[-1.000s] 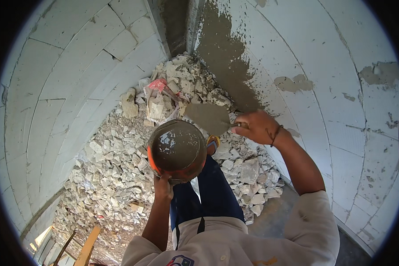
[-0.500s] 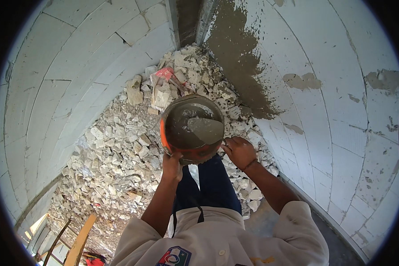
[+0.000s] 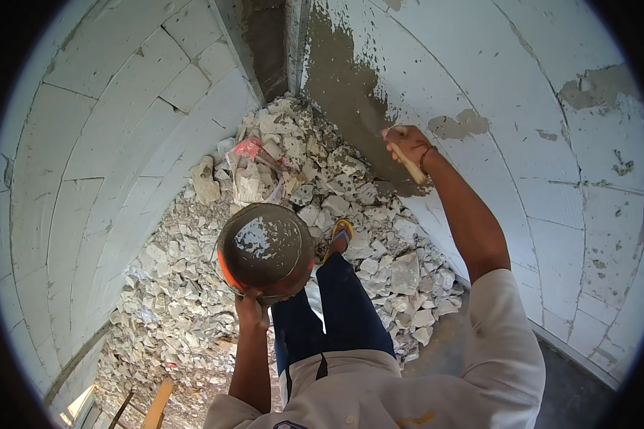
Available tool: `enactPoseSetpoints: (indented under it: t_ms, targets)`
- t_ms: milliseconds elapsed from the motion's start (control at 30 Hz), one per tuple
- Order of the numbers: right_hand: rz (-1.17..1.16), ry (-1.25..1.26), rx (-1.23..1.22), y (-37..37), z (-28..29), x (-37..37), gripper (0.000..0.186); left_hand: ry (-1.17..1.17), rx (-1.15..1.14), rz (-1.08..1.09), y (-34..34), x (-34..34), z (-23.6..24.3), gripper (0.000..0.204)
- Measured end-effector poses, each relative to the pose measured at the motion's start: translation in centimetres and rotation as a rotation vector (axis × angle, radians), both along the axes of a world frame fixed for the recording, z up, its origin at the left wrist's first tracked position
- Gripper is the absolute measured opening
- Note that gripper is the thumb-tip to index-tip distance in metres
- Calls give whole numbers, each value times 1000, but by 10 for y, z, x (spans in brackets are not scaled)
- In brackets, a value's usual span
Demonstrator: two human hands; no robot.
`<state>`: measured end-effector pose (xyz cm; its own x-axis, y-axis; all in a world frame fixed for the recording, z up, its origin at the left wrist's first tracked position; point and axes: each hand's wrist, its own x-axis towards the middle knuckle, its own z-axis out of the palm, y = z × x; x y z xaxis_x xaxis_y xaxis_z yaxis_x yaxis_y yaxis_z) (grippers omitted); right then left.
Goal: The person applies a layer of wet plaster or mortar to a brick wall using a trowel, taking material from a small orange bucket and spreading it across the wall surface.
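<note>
My left hand (image 3: 251, 312) is closed on the near rim of an orange, mortar-smeared bucket (image 3: 227, 269), holding it in front of my legs. Grey wet mortar (image 3: 265, 257) lies inside with a shiny patch on top. Out to the right, my right hand (image 3: 409, 143) is closed round the pale wooden handle of a trowel (image 3: 408, 166), close to the right wall. The trowel's blade is hidden from sight. Beside that hand, a dark wet mortar patch (image 3: 343, 79) coats the wall by the corner.
Broken white rubble (image 3: 186, 264) covers the floor, with a red-and-white torn bag (image 3: 249, 149) on it. Pale block walls (image 3: 107, 143) rise on both sides of a mortar-filled corner column (image 3: 265, 43). My foot in a yellow sandal (image 3: 343, 230) rests on the stones. Wooden boards (image 3: 157, 404) lean at lower left.
My right hand has left the bucket's side and swung up and right to the wall with the trowel, whose blade was in the bucket. The bucket has shifted left and lower in view.
</note>
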<state>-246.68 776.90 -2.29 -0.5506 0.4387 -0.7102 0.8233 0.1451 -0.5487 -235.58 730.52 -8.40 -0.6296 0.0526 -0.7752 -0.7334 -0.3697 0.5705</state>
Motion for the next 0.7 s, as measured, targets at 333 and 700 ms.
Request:
enactPoseSetpoints:
  t_ms: [333,700]
  targets:
    - [901,130,597,-132,192,98,35,56,117,-268,-5,-5,76,53]
    - [675,-20,640,-217,75,215,34,152,63,-346,9,-1,103,50]
